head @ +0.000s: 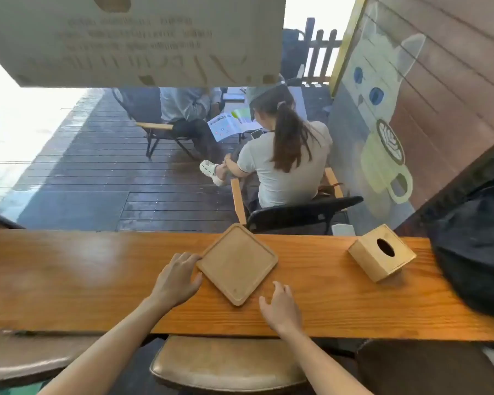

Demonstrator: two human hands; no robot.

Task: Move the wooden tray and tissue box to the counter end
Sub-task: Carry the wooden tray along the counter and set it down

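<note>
A square wooden tray (237, 263) lies flat and empty on the wooden counter (83, 275), turned like a diamond. My left hand (177, 277) rests open at the tray's left corner, fingertips touching its rim. To the tray's lower right, my right hand (281, 305) hovers open with spread fingers, just off its edge. A wooden tissue box (381, 256) with an oval hole on top stands further right on the counter, apart from both hands.
A dark bag (474, 246) sits on the counter's right end beside the tissue box. Padded stools (226, 363) stand below the near edge. Beyond the glass, two people sit on chairs on a wooden deck. The counter's long left stretch is bare wood.
</note>
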